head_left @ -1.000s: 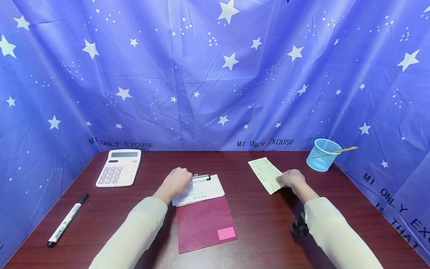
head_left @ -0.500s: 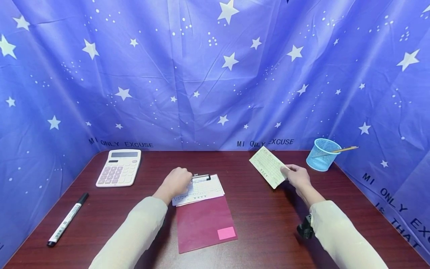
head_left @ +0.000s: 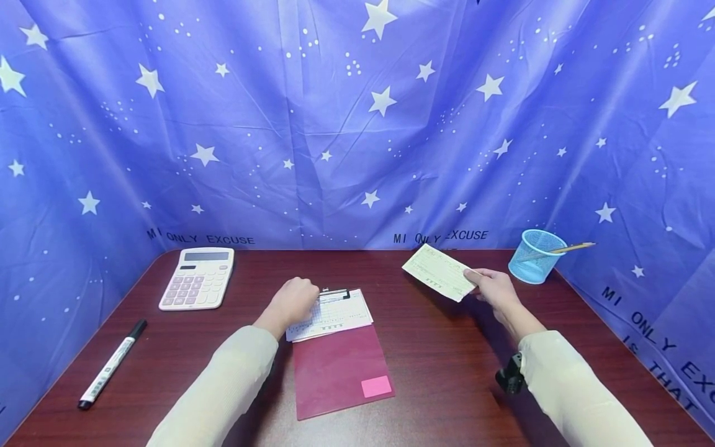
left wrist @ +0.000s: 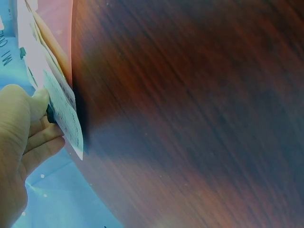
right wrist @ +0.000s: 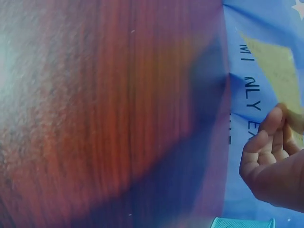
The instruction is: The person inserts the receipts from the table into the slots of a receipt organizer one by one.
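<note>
My left hand is at the upper left of a dark red clipboard that carries white printed forms under its black clip. In the left wrist view the thumb presses near the black clip, with the other fingers behind it, so the hand pinches the clipboard there. My right hand pinches the right end of a pale yellow-green printed slip between thumb and fingers. In the right wrist view the slip is raised above the table.
A white calculator lies at the back left, with a black-and-white marker nearer the front. At the back right stands a blue mesh pen cup with a pencil. A starry blue curtain encloses the dark wooden table.
The right hand has lifted the slip off the table, turned it flatter and brought it slightly left. The left hand and clipboard have stayed in place.
</note>
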A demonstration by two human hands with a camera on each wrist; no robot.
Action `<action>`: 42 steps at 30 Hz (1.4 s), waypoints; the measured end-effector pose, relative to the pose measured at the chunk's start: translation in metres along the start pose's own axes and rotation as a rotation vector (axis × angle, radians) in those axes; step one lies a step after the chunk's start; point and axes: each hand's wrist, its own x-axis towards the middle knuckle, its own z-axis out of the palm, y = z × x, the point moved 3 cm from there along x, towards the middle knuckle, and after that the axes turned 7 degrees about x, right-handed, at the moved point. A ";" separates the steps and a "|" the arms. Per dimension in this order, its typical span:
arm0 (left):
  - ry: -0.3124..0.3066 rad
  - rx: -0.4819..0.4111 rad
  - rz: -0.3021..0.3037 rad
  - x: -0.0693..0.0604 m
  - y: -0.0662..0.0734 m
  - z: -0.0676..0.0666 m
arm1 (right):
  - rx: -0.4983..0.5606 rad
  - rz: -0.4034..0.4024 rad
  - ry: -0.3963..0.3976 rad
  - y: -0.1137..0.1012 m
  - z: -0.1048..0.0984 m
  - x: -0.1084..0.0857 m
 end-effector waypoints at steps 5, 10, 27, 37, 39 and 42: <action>0.007 0.000 0.003 0.000 -0.001 0.000 | 0.074 -0.001 -0.066 -0.009 0.006 0.000; 0.014 0.001 0.006 0.000 -0.001 0.001 | 0.102 -0.015 -0.134 -0.017 0.013 -0.003; 0.031 -0.018 0.020 -0.002 -0.002 0.001 | 0.052 -0.030 -0.514 -0.022 0.072 -0.010; 0.064 -0.045 0.022 -0.003 -0.004 0.001 | -0.028 -0.011 -0.621 -0.021 0.114 -0.017; 0.061 -0.043 0.022 -0.003 -0.004 0.002 | -0.042 0.000 -0.632 -0.020 0.121 -0.017; 0.063 -0.044 0.027 -0.002 -0.004 0.003 | -0.078 0.003 -0.647 -0.018 0.130 -0.017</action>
